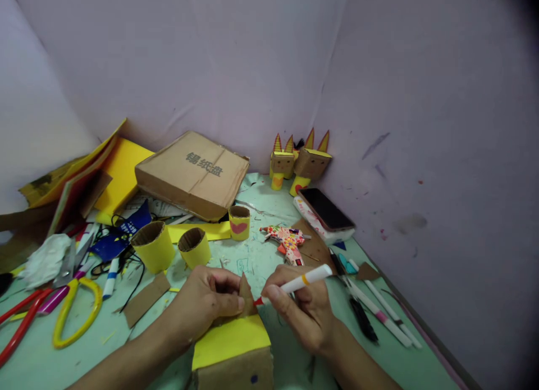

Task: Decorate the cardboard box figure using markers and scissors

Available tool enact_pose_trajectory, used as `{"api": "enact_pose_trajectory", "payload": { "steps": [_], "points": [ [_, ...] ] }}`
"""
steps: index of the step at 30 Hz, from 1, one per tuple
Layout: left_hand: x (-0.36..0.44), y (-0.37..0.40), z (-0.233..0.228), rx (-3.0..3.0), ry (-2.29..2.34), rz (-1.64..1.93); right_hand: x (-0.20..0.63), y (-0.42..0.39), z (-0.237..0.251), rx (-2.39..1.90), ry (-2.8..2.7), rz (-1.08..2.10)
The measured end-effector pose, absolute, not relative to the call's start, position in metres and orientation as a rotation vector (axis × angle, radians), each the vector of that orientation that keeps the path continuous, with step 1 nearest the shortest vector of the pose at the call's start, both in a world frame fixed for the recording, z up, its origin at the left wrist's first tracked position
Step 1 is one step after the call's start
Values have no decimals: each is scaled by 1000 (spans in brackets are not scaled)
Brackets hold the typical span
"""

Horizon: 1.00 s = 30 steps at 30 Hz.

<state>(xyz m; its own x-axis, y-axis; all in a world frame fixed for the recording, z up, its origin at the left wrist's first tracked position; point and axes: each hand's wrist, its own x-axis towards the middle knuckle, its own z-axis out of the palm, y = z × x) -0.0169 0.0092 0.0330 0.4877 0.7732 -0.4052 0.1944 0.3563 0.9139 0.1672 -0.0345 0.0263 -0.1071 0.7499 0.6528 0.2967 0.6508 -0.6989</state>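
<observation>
Your right hand (305, 311) pinches white marker (301, 280), red tip on cardboard ear (246, 297). Your left hand (206, 303) pinches that ear, upright atop yellow-topped cardboard box (231, 351), near centre. Yellow paper rolls (168, 247) just beyond; yellow-handled scissors (76, 314) left; pens (379, 311) right.

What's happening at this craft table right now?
A person is colouring a cardboard figure. The left hand pinches a pointed cardboard ear on a yellow-topped cardboard box, while the right hand presses the red tip of a white marker against that ear. Two finished figures stand by the wall; yellow tubes, scissors and a phone lie around.
</observation>
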Motion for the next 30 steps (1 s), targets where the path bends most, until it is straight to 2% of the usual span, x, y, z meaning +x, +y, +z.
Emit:
{"api": "enact_pose_trajectory", "payload": {
  "steps": [22,30],
  "points": [
    [-16,10,34,1232,1011,442,169,-35,26,-796,-1673,403],
    [-15,10,32,1199,1044,439,169,-36,22,-860,-1696,482]
  ]
}}
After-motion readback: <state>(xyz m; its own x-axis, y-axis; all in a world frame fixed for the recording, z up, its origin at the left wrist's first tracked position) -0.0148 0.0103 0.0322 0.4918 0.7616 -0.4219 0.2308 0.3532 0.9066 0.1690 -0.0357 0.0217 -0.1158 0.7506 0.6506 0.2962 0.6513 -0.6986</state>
